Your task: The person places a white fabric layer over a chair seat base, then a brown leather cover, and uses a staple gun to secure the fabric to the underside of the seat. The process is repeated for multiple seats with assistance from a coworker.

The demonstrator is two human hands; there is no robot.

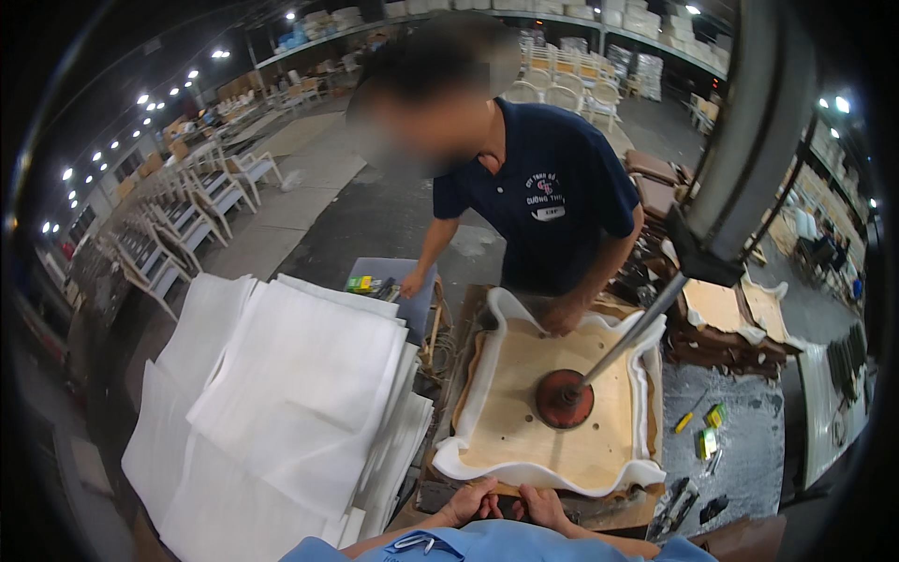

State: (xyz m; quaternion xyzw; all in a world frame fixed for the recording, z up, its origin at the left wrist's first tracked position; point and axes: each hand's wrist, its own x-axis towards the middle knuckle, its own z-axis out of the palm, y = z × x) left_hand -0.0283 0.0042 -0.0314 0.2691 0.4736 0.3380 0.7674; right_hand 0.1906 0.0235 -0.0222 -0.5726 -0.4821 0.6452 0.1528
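In front of me lies a plywood seat panel (510, 375) with several small holes. White padding (562, 482) curls up around its edges, with a brown cover (653, 398) beneath. A round red press disc (565, 399) on a slanted metal rod rests on the panel's middle. At the near edge, my left hand (468, 503) has its fingers curled on the brown cover's edge. Just to its right, my right hand (543, 509) grips the same edge, thumb on top. The fingertips of both hands are partly hidden.
Across from me a person in a dark shirt (552, 187) has one hand at the panel's far edge, the other at a grey bin (370, 272). White foam sheets (290, 393) are piled left. A yellow-handled screwdriver (690, 412) and small boxes lie on the right table (749, 440).
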